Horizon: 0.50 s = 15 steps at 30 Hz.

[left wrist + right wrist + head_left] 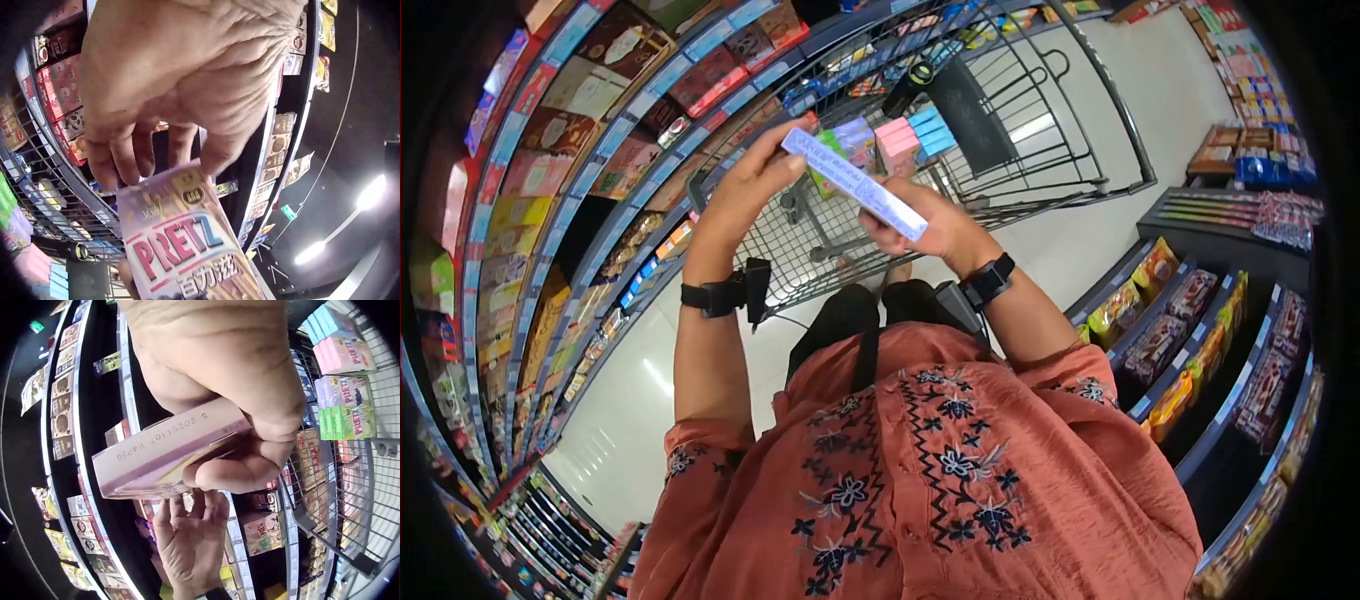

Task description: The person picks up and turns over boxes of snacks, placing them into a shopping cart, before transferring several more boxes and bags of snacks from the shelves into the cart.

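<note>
A slim purple box of Pretz biscuit sticks (855,186) is held between both hands above a shopping cart. My left hand (745,185) pinches its far end, thumb on one side and fingers on the other. At the near end my right hand (943,218) grips the box, with fingers curled around it. The left wrist view shows the printed front of the box (178,234). A stamped date runs along the end panel of the box (172,447) in the right wrist view, where my left hand (194,547) appears behind it.
The wire shopping cart (1117,105) stands in front, holding pink boxes (896,145), blue boxes (932,132), and purple and green Pretz boxes (344,406). Tall shelves of packaged snacks (520,215) line the left. Lower shelves with bagged snacks (1115,310) stand at right.
</note>
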Available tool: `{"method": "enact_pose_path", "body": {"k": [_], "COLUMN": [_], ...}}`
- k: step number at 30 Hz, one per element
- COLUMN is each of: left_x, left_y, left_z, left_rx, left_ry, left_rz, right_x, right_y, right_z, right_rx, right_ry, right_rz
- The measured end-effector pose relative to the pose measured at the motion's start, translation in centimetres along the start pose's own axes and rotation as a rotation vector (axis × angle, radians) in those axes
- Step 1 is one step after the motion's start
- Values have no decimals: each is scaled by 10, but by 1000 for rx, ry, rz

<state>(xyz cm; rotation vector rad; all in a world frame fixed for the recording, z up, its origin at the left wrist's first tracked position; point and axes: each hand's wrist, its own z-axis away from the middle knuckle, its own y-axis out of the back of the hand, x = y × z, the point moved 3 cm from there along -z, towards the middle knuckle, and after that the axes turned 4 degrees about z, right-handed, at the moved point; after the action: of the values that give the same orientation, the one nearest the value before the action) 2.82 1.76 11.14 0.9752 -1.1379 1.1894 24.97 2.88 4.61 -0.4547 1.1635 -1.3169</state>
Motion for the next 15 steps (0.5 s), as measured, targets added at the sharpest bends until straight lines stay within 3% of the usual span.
{"method": "enact_pose_path", "body": {"k": [2, 3, 7, 11, 15], "left_x": [-6, -16, -52, -64, -83], "left_y": [2, 9, 13, 10, 24], "left_z": [3, 2, 3, -7, -37], "left_rx": [-61, -84, -165, -163, -36], "left_ry": [60, 128, 304, 378, 361], "left_rz": [-36, -54, 3, 11, -33], "right_x": [21, 28, 46, 41, -5], "right_y": [19, 19, 28, 39, 64], "right_z": [-9, -9, -17, -17, -17], "right_rx": [-102, 50, 109, 158, 502], "right_ry": [-27, -26, -29, -4, 88], "right_rz": [-7, 28, 336, 165, 483]}}
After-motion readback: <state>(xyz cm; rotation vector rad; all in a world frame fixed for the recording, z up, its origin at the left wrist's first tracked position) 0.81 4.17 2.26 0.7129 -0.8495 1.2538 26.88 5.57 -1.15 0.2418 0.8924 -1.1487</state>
